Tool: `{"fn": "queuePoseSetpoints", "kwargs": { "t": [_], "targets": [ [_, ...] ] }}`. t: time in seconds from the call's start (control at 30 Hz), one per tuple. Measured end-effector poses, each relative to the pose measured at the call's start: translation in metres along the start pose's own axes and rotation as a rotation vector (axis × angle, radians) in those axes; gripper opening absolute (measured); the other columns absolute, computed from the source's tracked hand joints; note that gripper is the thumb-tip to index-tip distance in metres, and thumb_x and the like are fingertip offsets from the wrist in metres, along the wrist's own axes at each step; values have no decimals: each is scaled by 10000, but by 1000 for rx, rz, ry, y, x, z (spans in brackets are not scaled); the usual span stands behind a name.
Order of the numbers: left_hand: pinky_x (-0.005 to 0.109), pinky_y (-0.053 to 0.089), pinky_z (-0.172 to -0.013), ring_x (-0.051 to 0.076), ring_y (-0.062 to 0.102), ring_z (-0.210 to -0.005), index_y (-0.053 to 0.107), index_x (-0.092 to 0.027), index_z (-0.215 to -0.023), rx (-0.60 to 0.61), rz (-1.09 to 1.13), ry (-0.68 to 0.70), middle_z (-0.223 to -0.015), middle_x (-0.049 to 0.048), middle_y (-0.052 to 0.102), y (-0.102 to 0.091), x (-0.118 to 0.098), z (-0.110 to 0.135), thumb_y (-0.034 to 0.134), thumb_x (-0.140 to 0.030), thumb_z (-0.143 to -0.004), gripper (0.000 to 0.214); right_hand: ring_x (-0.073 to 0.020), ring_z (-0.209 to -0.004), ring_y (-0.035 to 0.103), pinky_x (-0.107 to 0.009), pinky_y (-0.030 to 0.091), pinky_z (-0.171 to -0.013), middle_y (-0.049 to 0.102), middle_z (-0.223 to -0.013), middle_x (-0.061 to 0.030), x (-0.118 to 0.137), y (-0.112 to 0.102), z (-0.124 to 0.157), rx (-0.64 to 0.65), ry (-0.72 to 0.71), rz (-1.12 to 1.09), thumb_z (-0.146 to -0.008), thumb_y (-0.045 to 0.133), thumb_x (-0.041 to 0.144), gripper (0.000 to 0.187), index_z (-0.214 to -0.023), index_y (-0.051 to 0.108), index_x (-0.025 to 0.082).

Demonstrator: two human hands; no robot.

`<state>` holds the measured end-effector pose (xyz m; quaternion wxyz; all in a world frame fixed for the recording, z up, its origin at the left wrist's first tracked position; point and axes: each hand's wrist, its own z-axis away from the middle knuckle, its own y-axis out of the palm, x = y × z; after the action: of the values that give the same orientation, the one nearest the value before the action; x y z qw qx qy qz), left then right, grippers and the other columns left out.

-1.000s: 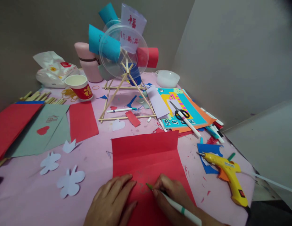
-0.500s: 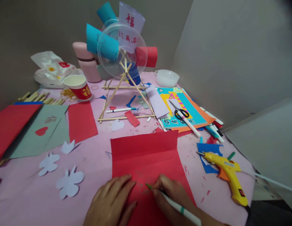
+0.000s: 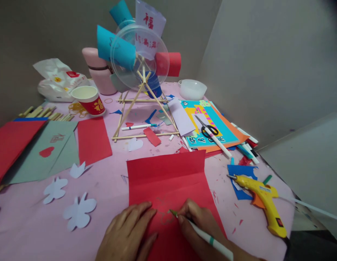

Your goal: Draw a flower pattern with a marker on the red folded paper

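Observation:
A creased sheet of red paper (image 3: 168, 177) lies in front of me, with a faint line drawing in its lower middle. My left hand (image 3: 127, 232) rests flat on the sheet's left side, fingers stretched out, beside the drawing. Between the fingers of my right hand (image 3: 198, 224) is a white marker (image 3: 209, 237) with a green tip and a green band. Its tip touches the paper at the drawing's upper right. The sheet's bottom edge is out of view.
A stick-framed wheel (image 3: 141, 54) with paper cups stands behind the sheet. To the right lie a yellow glue gun (image 3: 262, 201) and scissors (image 3: 208, 128) on colourful paper. White paper flowers (image 3: 79, 212) lie left. Farther back are a red paper cup (image 3: 90, 101) and a pink flask (image 3: 99, 72).
The marker's tip has shifted slightly up and right, and more of the faint line shows on the red paper. My left hand stays in place.

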<state>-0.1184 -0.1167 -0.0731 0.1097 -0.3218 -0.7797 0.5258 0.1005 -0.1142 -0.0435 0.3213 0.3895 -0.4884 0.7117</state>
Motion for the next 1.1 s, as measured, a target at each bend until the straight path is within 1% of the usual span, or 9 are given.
{"fn": "queuePoseSetpoints", "kwargs": {
  "t": [0.13,0.27,0.4,0.6,0.83,0.93,1.1],
  "targets": [
    [297,497,-801,198,603,-975,572,-254,-1159,-12,13,-13,-1135,26,643,2,1,1,473,-466,-893,354,-107,-471,357,-220,236,-450,350,-526,72,-2,0,0,-17,35,2,-839,419,302,164,-699,392,224],
    [305,497,-805,202,597,-989,563,-251,-1178,-4,15,0,-1153,28,633,4,3,3,486,-459,-887,366,-101,-462,350,-219,226,-444,337,-520,77,-4,2,1,-38,9,-14,-850,408,299,175,-693,392,223],
    [315,491,-818,205,585,-1006,562,-253,-1180,12,20,-26,-1160,30,626,5,1,4,486,-459,-890,364,-103,-471,359,-221,234,-449,335,-529,76,-1,2,0,-57,3,-24,-847,412,312,179,-694,391,222],
    [312,497,-802,207,596,-989,564,-252,-1180,-14,1,0,-1151,29,633,6,1,3,479,-470,-887,375,-109,-482,374,-219,240,-448,336,-534,75,4,1,0,-65,40,-15,-848,405,336,183,-704,406,223],
    [295,504,-784,197,613,-957,573,-251,-1155,-11,12,-1,-1123,28,649,2,0,0,480,-457,-889,350,-109,-478,373,-217,247,-453,359,-540,71,-3,3,-2,-67,-10,5,-863,388,304,167,-719,404,221],
    [296,505,-783,197,617,-954,568,-257,-1161,7,8,-8,-1124,22,650,3,0,0,483,-453,-888,347,-109,-475,366,-217,247,-450,360,-535,71,-4,3,-2,-69,-8,25,-865,388,296,160,-724,408,223],
    [310,498,-793,203,603,-975,563,-253,-1170,-13,16,-22,-1141,27,639,6,1,3,464,-461,-897,357,-111,-470,356,-219,244,-444,352,-535,74,-6,6,-4,-71,-17,35,-867,390,305,154,-737,414,226]
  ]
}}
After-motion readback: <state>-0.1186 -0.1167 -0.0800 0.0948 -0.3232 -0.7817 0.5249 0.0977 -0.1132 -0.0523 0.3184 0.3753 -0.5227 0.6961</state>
